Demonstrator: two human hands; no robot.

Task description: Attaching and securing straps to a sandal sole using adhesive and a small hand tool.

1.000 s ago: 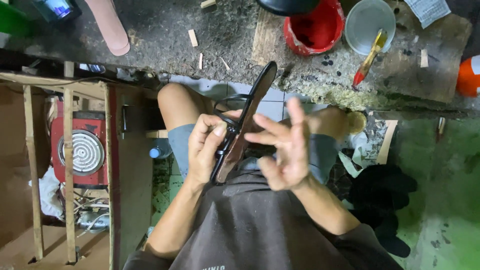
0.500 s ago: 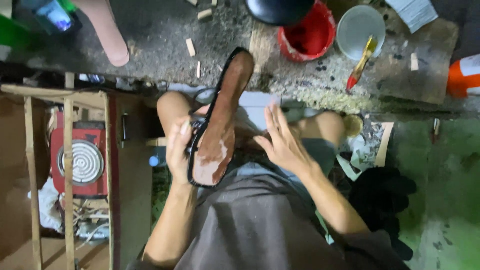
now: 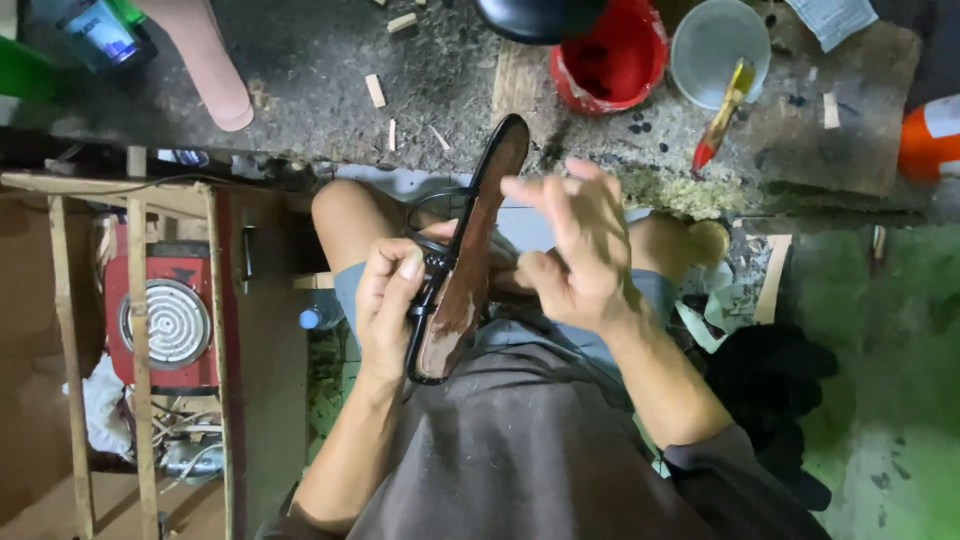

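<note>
My left hand grips a long shoe sole with a black edge and a glossy brown face, held tilted over my lap with its toe pointing toward the workbench. Thin black straps hang from its left side under my fingers. My right hand is spread open just right of the sole, fingers apart, its thumb side near the brown face. It holds nothing.
On the workbench stand a red bucket, a clear cup with a yellow-and-red brush, wood scraps and a pink shoe last. A red electric hotplate sits lower left behind a wooden frame.
The sole turned from flat and facing me back onto a tilt and shifted right. My right hand rose from beside it and spread open near its upper half.
</note>
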